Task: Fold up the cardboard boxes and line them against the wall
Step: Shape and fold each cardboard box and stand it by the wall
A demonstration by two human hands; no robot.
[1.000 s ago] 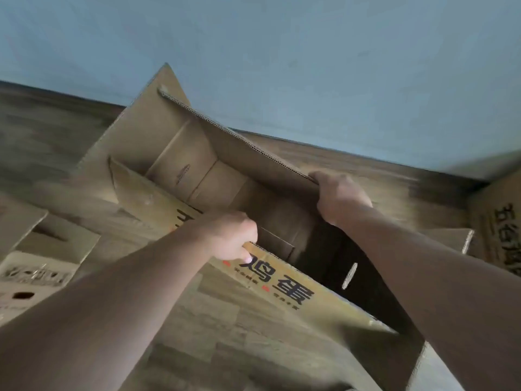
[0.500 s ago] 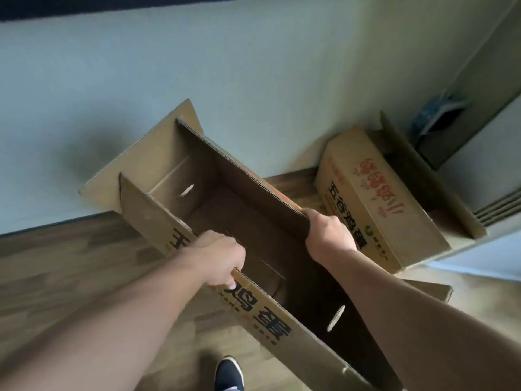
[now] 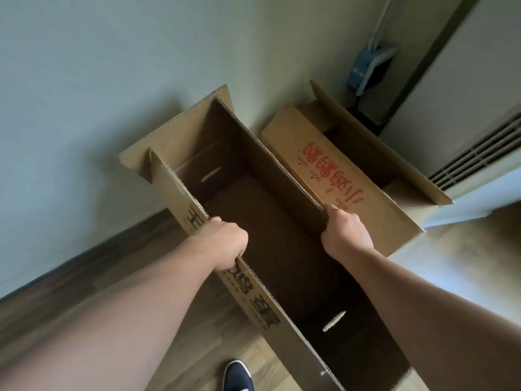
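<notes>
An open brown cardboard box (image 3: 253, 176) with black print on its side hangs in the air in front of me, its top flaps standing up and its far end near the wall (image 3: 84, 80). My left hand (image 3: 224, 244) is shut on the left long flap. My right hand (image 3: 345, 232) is shut on the right long flap. A second open cardboard box (image 3: 352, 176) with red print stands on the floor just to the right, against the wall.
The wooden floor (image 3: 84, 280) meets the pale wall along a dark skirting. A blue and white dustpan (image 3: 369, 69) leans in the corner behind the second box. A white unit with vent slats (image 3: 479, 153) stands at right. My dark shoe (image 3: 238, 376) shows below.
I have carried the held box to the right and closer to the wall, so it now hangs beside the red-printed box. Both hands keep their grip on the flaps.
</notes>
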